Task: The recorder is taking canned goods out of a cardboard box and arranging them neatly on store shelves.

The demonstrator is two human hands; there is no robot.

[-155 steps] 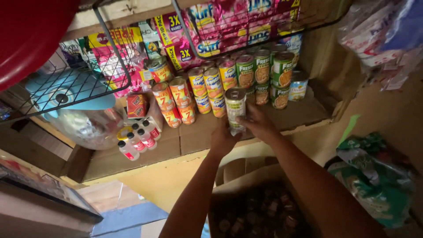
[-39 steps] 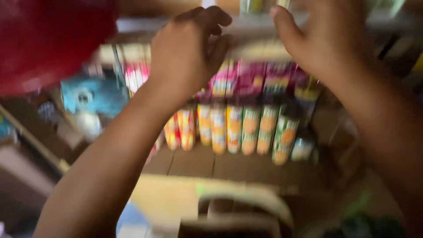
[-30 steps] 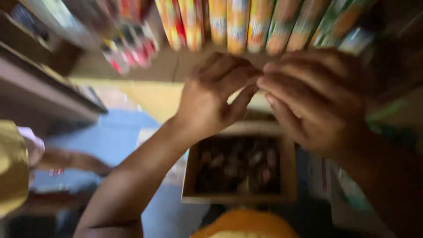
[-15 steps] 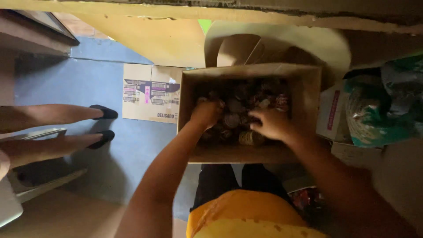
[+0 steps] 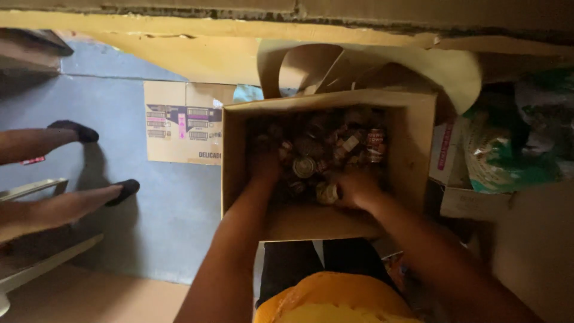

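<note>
Hands (image 5: 357,190) deeper, box (image 5: 412,155) walls close (cramped).

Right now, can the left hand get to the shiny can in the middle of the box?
Probably yes. The left hand is already inside the open box, and the silver-topped can lies just beside it with nothing covering it.

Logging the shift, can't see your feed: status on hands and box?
Left hand and right hand both down among small metal cans. Open brown cardboard box on floor. Grip unclear in the dark. Nothing blocking.
</note>
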